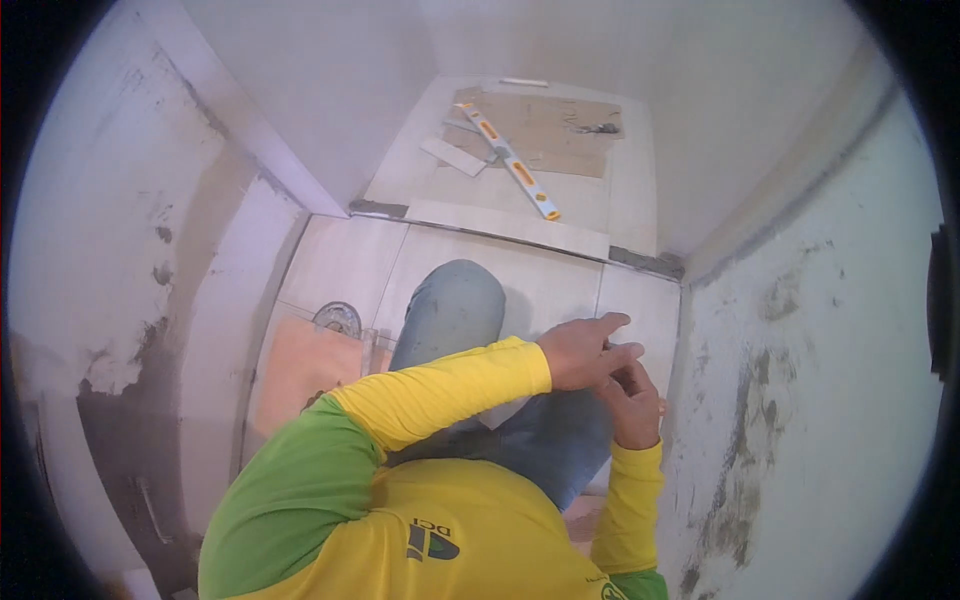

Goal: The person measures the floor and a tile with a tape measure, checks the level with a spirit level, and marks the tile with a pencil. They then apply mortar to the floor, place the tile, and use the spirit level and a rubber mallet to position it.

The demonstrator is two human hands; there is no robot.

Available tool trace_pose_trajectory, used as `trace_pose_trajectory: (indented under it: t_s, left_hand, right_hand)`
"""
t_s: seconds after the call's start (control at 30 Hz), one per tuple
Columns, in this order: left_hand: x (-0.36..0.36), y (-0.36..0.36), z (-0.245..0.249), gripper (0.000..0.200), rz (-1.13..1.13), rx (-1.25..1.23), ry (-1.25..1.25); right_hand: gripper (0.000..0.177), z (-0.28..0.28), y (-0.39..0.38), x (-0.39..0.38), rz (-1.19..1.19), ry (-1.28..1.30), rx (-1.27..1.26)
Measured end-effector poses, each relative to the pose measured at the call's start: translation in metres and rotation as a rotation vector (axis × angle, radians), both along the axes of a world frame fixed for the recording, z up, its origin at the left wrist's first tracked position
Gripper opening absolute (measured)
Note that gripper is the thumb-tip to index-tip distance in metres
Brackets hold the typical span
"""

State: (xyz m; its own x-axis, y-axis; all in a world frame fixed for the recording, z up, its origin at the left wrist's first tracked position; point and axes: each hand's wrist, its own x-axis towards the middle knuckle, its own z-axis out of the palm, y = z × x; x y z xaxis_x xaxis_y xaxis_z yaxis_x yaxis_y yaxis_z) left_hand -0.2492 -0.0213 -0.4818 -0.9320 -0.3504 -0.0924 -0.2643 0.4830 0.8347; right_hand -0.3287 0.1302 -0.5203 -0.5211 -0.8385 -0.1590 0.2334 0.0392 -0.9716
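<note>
My left hand (578, 354) reaches across to the right, above my right knee, and meets my right hand (633, 412). One finger of the left hand points outward while others bend toward the right hand. The right hand's fingers are bent and pressed against the left hand's fingertips. Anything small held between them is hidden. Both arms wear yellow sleeves, and my jeans-clad left knee (458, 300) is bent up over the tiled floor (540, 290).
Ahead, a spirit level (522, 178) lies across cardboard (560, 115), beside a cut tile piece (455, 157) and a small dark tool (602, 128). A round clear object (338, 318) and an orange-toned sheet (303, 370) lie left. Stained walls (780, 390) flank me closely.
</note>
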Motion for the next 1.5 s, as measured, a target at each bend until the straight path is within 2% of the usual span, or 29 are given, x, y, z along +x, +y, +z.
trace_pose_trajectory:
  t_s: [0.03, 0.13, 0.4, 0.47, 0.5, 0.57, 0.6, 0.67, 0.7, 0.77, 0.87, 0.9, 0.97, 1.0, 1.03, 1.07, 1.1, 1.13, 1.17, 1.2, 1.23, 1.27, 1.33, 1.37, 1.4, 1.47, 1.5]
  left_hand:
    - [0.001, -0.008, 0.004, 0.066, -0.007, 0.117, -0.045]
    - [-0.002, -0.029, -0.009, 0.067, 0.059, 0.048, 0.071]
    - [-0.028, -0.104, -0.035, 0.067, 0.148, 0.150, 0.183]
    - [-0.040, -0.132, -0.042, 0.068, 0.193, 0.183, 0.173]
    - [-0.048, -0.147, -0.045, 0.069, 0.165, 0.164, 0.163]
    - [-0.066, -0.177, -0.050, 0.071, 0.127, 0.160, 0.155]
    - [-0.078, -0.192, -0.056, 0.072, 0.110, 0.241, 0.099]
    - [-0.106, -0.221, -0.077, 0.073, 0.081, 0.329, 0.042]
    - [-0.124, -0.233, -0.095, 0.071, 0.042, 0.353, 0.045]
    - [-0.148, -0.264, -0.108, 0.068, -0.027, 0.380, 0.035]
    - [-0.182, -0.312, -0.122, 0.058, 0.045, 0.445, 0.056]
    - [-0.193, -0.332, -0.138, 0.056, 0.089, 0.502, 0.061]
    - [-0.217, -0.386, -0.237, 0.053, 0.036, 0.043, 0.255]
    - [-0.205, -0.412, -0.214, 0.048, 0.218, 0.166, 0.124]
    - [-0.200, -0.447, -0.249, 0.046, 0.207, 0.150, 0.100]
    - [-0.189, -0.482, -0.284, 0.048, 0.228, 0.019, -0.075]
    - [-0.181, -0.525, -0.309, 0.054, 0.109, -0.126, -0.249]
    - [-0.164, -0.562, -0.352, 0.055, 0.160, -0.307, -0.363]
    - [-0.155, -0.601, -0.385, 0.058, 0.212, -0.384, -0.575]
    - [-0.144, -0.634, -0.389, 0.059, 0.243, -0.379, -0.746]
    - [-0.134, -0.640, -0.356, 0.047, 0.111, -0.614, -0.906]
    - [-0.130, -0.653, -0.344, 0.042, 0.120, -0.624, -1.033]
    - [-0.108, -0.696, -0.396, 0.044, 0.122, -0.724, -0.918]
    - [-0.101, -0.706, -0.399, 0.046, 0.078, -0.738, -0.888]
    - [-0.098, -0.709, -0.397, 0.048, 0.031, -0.753, -0.853]
    - [-0.112, -0.706, -0.377, 0.048, -0.108, -0.787, -1.025]
    - [-0.112, -0.707, -0.377, 0.049, -0.080, -0.774, -0.986]
  right_hand:
    - [0.044, 0.000, -0.005, -0.001, 0.010, -0.032, 0.017]
    - [0.048, 0.007, -0.029, -0.003, 0.019, -0.059, 0.029]
    - [0.052, 0.004, -0.114, -0.035, 0.062, -0.038, 0.090]
    - [0.057, 0.008, -0.147, -0.033, -0.058, -0.211, 0.134]
    - [0.057, 0.003, -0.163, -0.034, -0.067, -0.213, 0.149]
    - [0.060, -0.011, -0.194, -0.040, -0.178, -0.340, 0.068]
    - [0.060, -0.016, -0.208, -0.043, -0.189, -0.338, 0.081]
    - [0.059, -0.026, -0.233, -0.054, -0.291, -0.142, 0.137]
    - [0.059, -0.031, -0.242, -0.060, -0.308, -0.145, 0.147]
    - [0.059, -0.039, -0.257, -0.070, -0.511, -0.237, 0.202]
    - [0.055, -0.044, -0.241, -0.080, -0.672, -0.337, 0.119]
    - [0.052, -0.038, -0.232, -0.081, -0.742, -0.278, 0.146]
    - [0.052, -0.022, -0.203, -0.084, -0.830, -0.256, 0.109]
    - [0.052, -0.012, -0.187, -0.086, -0.888, -0.221, 0.051]
    - [0.051, -0.001, -0.168, -0.088, -0.963, -0.211, 0.086]
    - [0.050, 0.009, -0.147, -0.089, -1.037, -0.202, 0.120]
    - [0.049, 0.017, -0.127, -0.088, -1.080, -0.159, 0.140]
    - [0.049, 0.024, -0.107, -0.085, -1.122, -0.117, 0.164]
    - [0.049, 0.027, -0.087, -0.081, -1.142, -0.117, 0.172]
    - [0.048, 0.030, -0.066, -0.075, -1.206, -0.113, 0.190]
    - [0.046, 0.034, -0.048, -0.069, -1.271, -0.107, 0.208]
    - [0.046, 0.036, -0.031, -0.063, -1.291, -0.103, 0.219]
    - [0.044, 0.042, -0.006, -0.050, -1.357, -0.099, 0.296]
    - [0.036, 0.049, -0.003, -0.043, -1.373, -0.090, 0.363]
    - [0.036, 0.053, 0.001, -0.038, -1.398, -0.085, 0.370]
    - [0.039, 0.061, 0.015, -0.027, -1.403, -0.030, 0.431]
    - [0.039, 0.065, 0.022, -0.023, -1.431, -0.023, 0.440]
